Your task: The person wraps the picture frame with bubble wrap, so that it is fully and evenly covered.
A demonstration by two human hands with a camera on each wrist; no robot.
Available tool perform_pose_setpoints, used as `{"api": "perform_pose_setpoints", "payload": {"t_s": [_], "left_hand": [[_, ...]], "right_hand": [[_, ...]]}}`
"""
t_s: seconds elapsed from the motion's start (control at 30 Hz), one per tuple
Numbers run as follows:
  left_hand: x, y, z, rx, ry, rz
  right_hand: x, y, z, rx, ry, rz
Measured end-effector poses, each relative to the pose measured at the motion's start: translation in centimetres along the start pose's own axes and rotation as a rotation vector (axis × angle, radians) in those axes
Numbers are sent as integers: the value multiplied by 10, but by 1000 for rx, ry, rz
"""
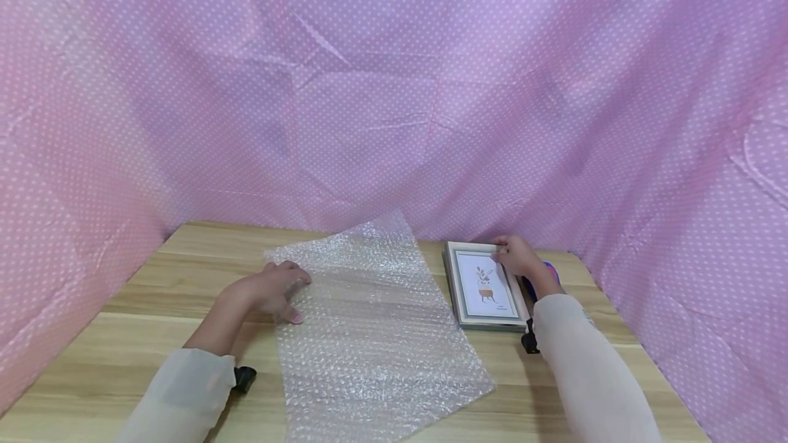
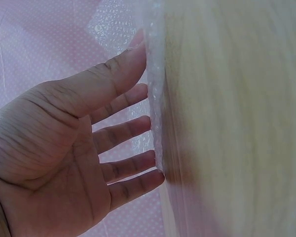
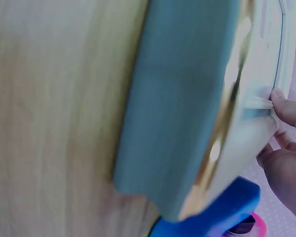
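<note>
A sheet of clear bubble wrap [image 1: 369, 327] lies spread on the wooden table. My left hand [image 1: 284, 290] rests at its left edge, fingers spread; the left wrist view shows straight fingertips [image 2: 143, 123] touching the bubble wrap's edge [image 2: 158, 98]. To the right of the sheet is a picture frame [image 1: 486, 289] with a pale border, holding a print of a potted plant. My right hand [image 1: 516, 256] pinches its far right corner, thumb on the front. Seen from the right wrist, the frame's grey-green side [image 3: 182, 98] fills the middle of the view.
A blue and pink object [image 1: 550, 271] sits beside the picture frame, partly hidden by my right wrist; its blue body [image 3: 212, 212] shows below the frame in the right wrist view. Pink dotted cloth [image 1: 394, 87] hangs around the wooden table [image 1: 154, 333].
</note>
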State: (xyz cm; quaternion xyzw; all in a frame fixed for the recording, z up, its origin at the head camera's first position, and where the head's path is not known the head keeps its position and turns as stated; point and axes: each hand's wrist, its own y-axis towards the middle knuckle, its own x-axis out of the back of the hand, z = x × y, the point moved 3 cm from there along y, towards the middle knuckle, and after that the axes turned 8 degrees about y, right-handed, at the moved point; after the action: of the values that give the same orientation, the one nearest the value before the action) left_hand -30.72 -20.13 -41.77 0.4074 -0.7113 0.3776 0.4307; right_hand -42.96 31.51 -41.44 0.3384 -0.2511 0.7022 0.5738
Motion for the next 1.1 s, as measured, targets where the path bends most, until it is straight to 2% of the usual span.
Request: {"api": "perform_pose_setpoints", "payload": {"t_s": [0.23,0.37,0.67,0.87,1.1], "left_hand": [[0,1,1,1,12,2],[0,1,2,6,6,2],[0,2,1,-8,3,-7],[0,3,2,-14,17,-6],[-1,3,2,-8,14,0]], "right_hand": [[11,-2,4,-17,9,-14],[18,-4,7,-16,60,-5],[34,-17,17,65,183,-11],[44,-23,28,48,267,-27],[52,-29,34,-37,409,-42]]}}
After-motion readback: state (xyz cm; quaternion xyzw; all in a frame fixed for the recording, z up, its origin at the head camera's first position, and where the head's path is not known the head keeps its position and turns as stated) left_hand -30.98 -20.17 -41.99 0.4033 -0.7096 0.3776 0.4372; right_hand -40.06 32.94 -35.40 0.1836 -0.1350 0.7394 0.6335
